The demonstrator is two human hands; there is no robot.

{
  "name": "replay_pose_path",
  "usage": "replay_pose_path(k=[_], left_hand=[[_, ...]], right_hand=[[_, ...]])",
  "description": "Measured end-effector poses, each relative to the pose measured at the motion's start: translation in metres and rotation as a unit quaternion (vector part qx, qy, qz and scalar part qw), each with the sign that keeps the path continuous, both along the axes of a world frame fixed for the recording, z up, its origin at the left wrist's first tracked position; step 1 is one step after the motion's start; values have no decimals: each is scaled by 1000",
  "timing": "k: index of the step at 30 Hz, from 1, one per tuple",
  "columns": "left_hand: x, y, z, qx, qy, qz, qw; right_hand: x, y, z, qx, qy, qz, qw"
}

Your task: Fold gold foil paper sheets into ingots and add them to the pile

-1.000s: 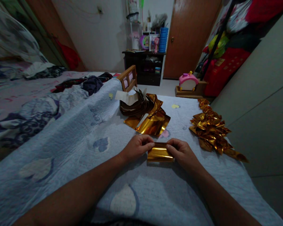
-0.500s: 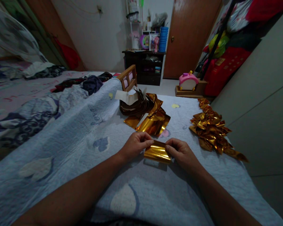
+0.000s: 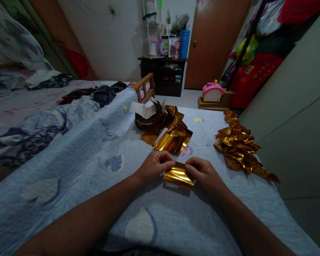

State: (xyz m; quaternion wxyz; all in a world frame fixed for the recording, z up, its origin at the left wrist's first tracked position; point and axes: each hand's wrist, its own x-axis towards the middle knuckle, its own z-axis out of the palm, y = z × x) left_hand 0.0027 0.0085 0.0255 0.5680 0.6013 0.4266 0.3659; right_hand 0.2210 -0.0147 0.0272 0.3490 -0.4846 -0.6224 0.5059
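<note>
A shiny sheet of gold foil paper [image 3: 179,176] curves between my two hands, just above the blue quilt [image 3: 93,199]. My left hand [image 3: 158,164] pinches its far left corner between thumb and fingers. At the far right corner, my right hand [image 3: 201,170] grips the same sheet with thumb and index finger. Beyond my hands lies a stack of gold foil paper [image 3: 173,140], its sheets bent and overlapping, with a pale strip at the back. Off to the right is a heap of folded gold foil pieces [image 3: 238,144], pointed and crumpled.
A small wooden rail [image 3: 145,89] stands at the quilt's far edge. Behind it are a dark cabinet [image 3: 162,76] and a wooden door [image 3: 216,42]. A pink toy case [image 3: 213,93] sits on a box. Rumpled clothes [image 3: 104,95] lie on the left, a pale wardrobe [image 3: 296,142] on the right.
Both hands, holding the gold sheet, have shifted slightly nearer to me. Their thumbs are a little closer together along its far edge. The stack and the heap have not moved.
</note>
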Motion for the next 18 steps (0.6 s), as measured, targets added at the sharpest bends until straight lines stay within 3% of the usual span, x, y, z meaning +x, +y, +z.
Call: replay_pose_path(k=[18], left_hand=[[-1, -1, 0, -57, -62, -29, 996]], right_hand=[[0, -2, -4, -19, 15, -2, 1000]])
